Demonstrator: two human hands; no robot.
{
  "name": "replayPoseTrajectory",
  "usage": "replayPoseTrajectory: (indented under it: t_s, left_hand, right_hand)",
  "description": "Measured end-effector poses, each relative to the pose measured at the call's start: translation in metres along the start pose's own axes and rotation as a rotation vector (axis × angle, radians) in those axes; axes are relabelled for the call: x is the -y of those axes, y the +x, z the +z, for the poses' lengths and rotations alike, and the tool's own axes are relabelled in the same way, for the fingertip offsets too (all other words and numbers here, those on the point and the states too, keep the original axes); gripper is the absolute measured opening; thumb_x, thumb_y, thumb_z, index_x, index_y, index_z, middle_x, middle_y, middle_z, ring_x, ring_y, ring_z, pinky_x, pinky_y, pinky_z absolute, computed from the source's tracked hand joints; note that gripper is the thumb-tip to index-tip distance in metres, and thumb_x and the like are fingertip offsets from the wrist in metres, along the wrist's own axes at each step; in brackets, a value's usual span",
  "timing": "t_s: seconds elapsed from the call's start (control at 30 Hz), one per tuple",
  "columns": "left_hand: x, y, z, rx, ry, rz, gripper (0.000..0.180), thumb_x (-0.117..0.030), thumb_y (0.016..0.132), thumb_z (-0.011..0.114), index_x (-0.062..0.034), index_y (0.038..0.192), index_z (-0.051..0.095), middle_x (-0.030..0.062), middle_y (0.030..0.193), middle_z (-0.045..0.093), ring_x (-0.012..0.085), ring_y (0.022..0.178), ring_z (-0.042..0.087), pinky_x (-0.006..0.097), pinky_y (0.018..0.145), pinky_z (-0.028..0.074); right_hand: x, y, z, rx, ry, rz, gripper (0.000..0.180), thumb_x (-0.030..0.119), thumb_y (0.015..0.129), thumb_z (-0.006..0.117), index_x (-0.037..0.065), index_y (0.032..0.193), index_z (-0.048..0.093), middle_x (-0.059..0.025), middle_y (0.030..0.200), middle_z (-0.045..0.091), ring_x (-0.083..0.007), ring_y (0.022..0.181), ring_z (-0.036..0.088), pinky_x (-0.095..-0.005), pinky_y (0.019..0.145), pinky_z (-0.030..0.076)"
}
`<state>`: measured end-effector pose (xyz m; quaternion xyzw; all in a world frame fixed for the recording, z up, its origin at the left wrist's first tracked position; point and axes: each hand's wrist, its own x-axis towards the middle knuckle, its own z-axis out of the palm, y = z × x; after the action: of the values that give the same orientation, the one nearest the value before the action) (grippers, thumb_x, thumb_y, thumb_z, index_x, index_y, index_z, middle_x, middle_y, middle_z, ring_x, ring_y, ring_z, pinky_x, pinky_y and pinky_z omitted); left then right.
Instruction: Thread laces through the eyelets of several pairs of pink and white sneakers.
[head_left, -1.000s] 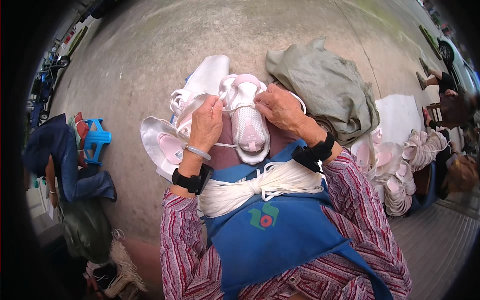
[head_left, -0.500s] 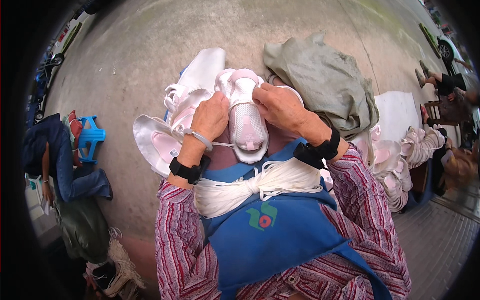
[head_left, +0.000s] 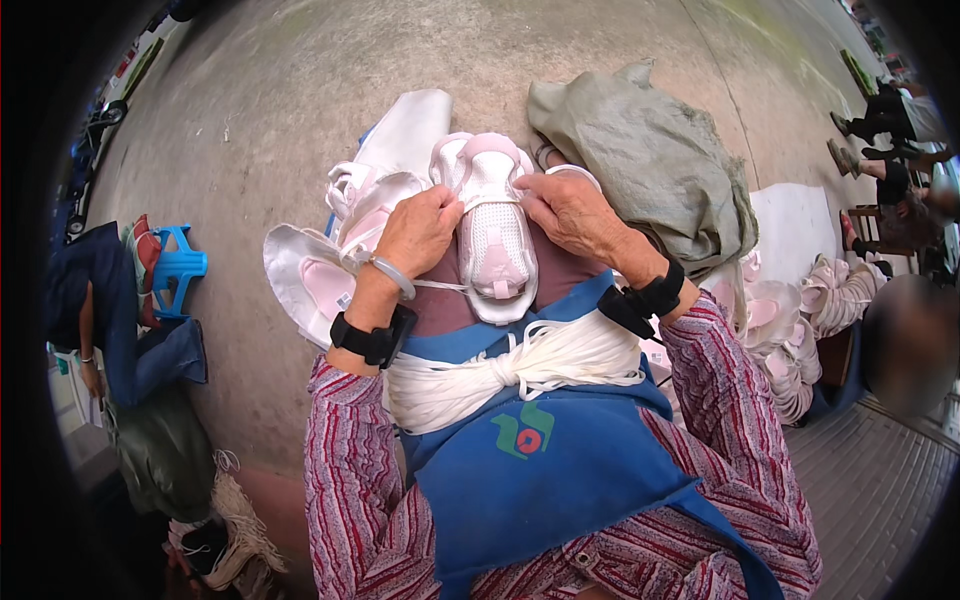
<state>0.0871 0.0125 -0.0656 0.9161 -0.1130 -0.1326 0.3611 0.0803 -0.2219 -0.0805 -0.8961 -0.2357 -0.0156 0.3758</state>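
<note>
A white and pink shoe [head_left: 496, 250] lies on my lap, its toe end pointing at me, with another pale pink shoe part [head_left: 447, 160] tucked beside it. A thin white shoelace [head_left: 490, 201] runs across the shoe between my fingers. At its left side my left hand [head_left: 420, 230] is closed, pinching the lace. My right hand [head_left: 577, 208] pinches at the shoe's right edge, its fingertips on the lace. A loose lace end hangs below my left hand. A thick bundle of white laces [head_left: 505, 372] rests at my waist over a blue apron [head_left: 550, 480].
More pink and white shoe pieces [head_left: 318, 285] lie to the left. A grey-green cloth sack [head_left: 645, 165] sits at the right, with stacked shoe parts [head_left: 785, 340] beyond it. A blue stool [head_left: 178, 270] and a seated person [head_left: 150, 350] are at far left; other people are at far right.
My hands have moved slightly apart, drawing the lace flatter across the shoe. My right hand has shifted a little outward. People at the far right have moved.
</note>
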Motion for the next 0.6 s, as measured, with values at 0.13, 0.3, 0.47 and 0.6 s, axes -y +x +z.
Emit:
replayPoseTrajectory:
  t_s: [0.13, 0.3, 0.47, 0.6]
  left_hand:
    - [-0.005, 0.002, -0.004, 0.035, 0.011, -0.020, 0.028, -0.025, 0.089, 0.053, 0.0023, 0.086, 0.060, 0.0250, 0.085, 0.063, 0.0413, 0.083, 0.060, 0.046, 0.074, 0.047]
    - [0.005, 0.004, 0.003, -0.132, 0.060, 0.042, 0.023, -0.021, 0.088, 0.055, 0.0012, 0.087, 0.061, 0.0230, 0.087, 0.062, 0.0411, 0.085, 0.059, 0.047, 0.076, 0.046]
    - [0.003, 0.004, 0.003, -0.135, 0.106, 0.035, 0.020, -0.020, 0.089, 0.056, -0.0022, 0.089, 0.064, 0.0208, 0.086, 0.060, 0.0382, 0.086, 0.059, 0.044, 0.076, 0.047]
    - [-0.001, -0.014, -0.004, -0.429, 0.021, 0.201, 0.020, -0.021, 0.089, 0.057, -0.0033, 0.094, 0.066, 0.0202, 0.084, 0.063, 0.0358, 0.083, 0.062, 0.041, 0.074, 0.048]
  right_hand:
    - [-0.010, 0.001, 0.001, 0.122, -0.126, -0.078, 0.017, 0.015, 0.083, 0.057, 0.002, 0.092, 0.063, -0.0187, 0.080, 0.063, -0.0367, 0.075, 0.063, -0.0439, 0.069, 0.049]
    - [0.011, 0.006, -0.006, 0.044, -0.323, 0.016, 0.015, 0.013, 0.084, 0.060, 0.004, 0.097, 0.060, -0.0133, 0.085, 0.059, -0.0343, 0.079, 0.060, -0.0413, 0.072, 0.048]
    - [-0.003, 0.001, -0.004, -0.038, -0.190, 0.010, 0.019, 0.014, 0.084, 0.061, 0.006, 0.101, 0.059, -0.0145, 0.086, 0.058, -0.0336, 0.078, 0.059, -0.0404, 0.071, 0.048]
    - [0.004, -0.013, -0.023, 0.031, -0.073, 0.126, 0.020, 0.013, 0.083, 0.063, 0.004, 0.100, 0.059, -0.0156, 0.085, 0.057, -0.0318, 0.076, 0.058, -0.0384, 0.069, 0.048]
